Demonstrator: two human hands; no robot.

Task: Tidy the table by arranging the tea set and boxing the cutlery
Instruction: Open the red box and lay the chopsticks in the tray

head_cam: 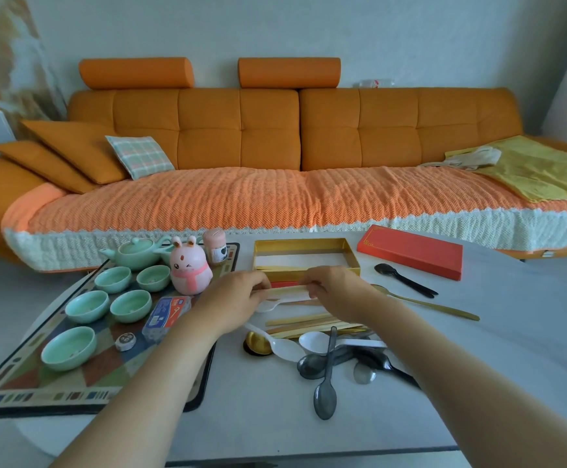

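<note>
An open gold box (351,255) stands at the table's far middle, with chopsticks lying inside along its near wall. Its red lid (410,251) lies to the right. Just in front of the box, my left hand (233,297) and my right hand (334,288) each hold one end of a bundle of pale chopsticks (288,291). More chopsticks (304,322) and plastic and metal spoons (324,363) lie in a pile nearer me. A green teapot (136,253) and several green cups (88,307) sit on a patterned mat (39,383) at the left.
A pink rabbit figure (189,268), a pink jar (214,246) and a blue packet (167,314) stand on the mat's right side. A black spoon (403,280) and a gold spoon (423,302) lie right of the box. An orange sofa (275,146) runs behind the table.
</note>
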